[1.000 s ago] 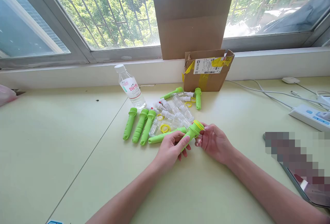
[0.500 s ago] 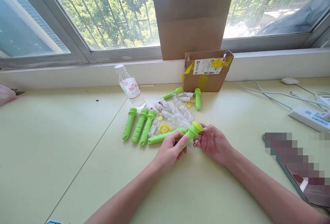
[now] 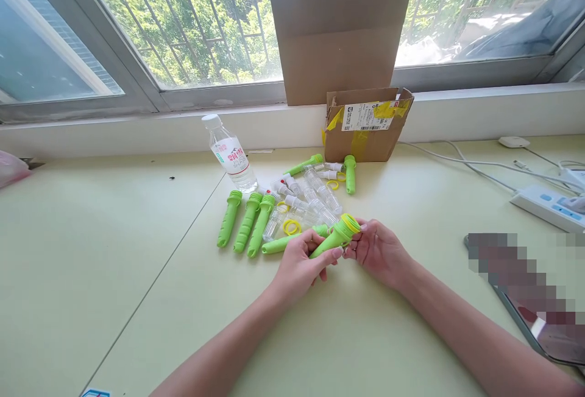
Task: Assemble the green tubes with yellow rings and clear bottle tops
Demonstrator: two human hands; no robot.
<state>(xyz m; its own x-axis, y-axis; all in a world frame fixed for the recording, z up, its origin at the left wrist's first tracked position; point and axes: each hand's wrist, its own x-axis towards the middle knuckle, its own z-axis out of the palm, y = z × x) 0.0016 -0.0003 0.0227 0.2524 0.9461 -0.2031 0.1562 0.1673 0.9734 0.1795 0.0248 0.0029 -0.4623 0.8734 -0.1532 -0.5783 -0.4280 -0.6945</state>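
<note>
My left hand is closed around a green ribbed tube, thumb along its near side. The tube tilts up to the right, and a yellow ring sits around its wide threaded end. At that end, the fingertips of my right hand touch the rim and the ring, fingers curled. Another green tube lies just behind my left hand. Three more green tubes lie side by side to the left. Clear tubes with white caps and loose yellow rings are heaped behind the hands.
A water bottle stands behind the green tubes. An open cardboard box is at the window wall. On the right are a power strip, cables and a phone. Two further green tubes lie near the box.
My left thumb has shifted right along the tube, and the fingers have changed their hold a little. The tube lies slightly flatter. My right hand has hardly moved.
</note>
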